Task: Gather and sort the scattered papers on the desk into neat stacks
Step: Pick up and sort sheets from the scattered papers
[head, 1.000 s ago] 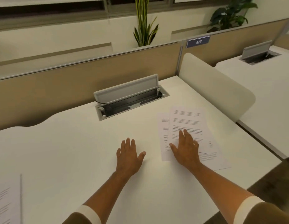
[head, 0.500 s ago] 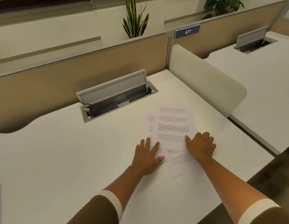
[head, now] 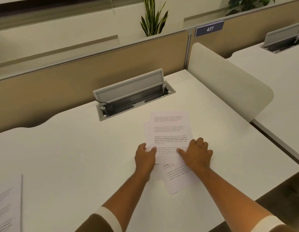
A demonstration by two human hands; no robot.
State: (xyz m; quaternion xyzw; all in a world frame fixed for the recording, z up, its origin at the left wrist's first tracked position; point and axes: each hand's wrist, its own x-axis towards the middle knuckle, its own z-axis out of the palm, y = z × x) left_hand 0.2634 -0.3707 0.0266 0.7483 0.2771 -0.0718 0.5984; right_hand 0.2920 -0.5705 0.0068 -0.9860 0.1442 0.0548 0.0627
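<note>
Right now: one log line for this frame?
phase: squaring sheets | left hand: on top sheet left edge | right hand: on right edge | skewed sheet: underneath

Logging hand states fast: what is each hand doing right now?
Left hand: fingers curled on the left edge of the white printed paper sheets.
Right hand: fingers bent, pressing on the sheets' right side; a closed grasp cannot be told.

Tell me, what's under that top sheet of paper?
Under the top sheet lie at least two more: one's edge peeks out left, another, skewed, sticks out nearer. Their covered parts and any further sheets are hidden.
</note>
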